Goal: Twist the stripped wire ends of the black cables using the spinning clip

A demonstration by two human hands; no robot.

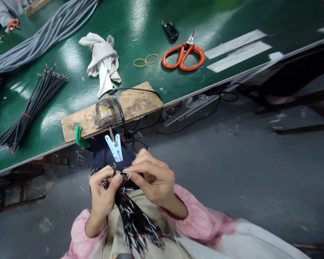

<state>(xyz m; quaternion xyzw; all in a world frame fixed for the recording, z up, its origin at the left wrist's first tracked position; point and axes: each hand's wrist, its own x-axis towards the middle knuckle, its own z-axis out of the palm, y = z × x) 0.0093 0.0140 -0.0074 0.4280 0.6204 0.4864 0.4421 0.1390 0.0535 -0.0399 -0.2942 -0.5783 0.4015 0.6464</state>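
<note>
Wooden board (140, 102) at table (148, 39) edge is the landmark. Black wires (136, 216) with stripped, coloured ends are on the wearer's side of the board, bunched over the lap, below the blue clothespin (115, 147). Left hand (104, 189) is closed, thumb and fingers gripping wires near their ends. Right hand (153, 178) has fingers curled, thumb and index fingertips pinching at a wire end beside the left thumb.

Metal cylinder (106, 112) sits on the board; clothespin is at its near end, off the board's edge. Green clamp (81, 136) at board's left end. Tied wire bundle (34, 104) left of board, grey cables (51, 36) beyond it. White cloth (104, 61) just behind board; yellow bands (146, 63), orange-handled scissors (187, 46), black tool (170, 30) farther back, to the right.
</note>
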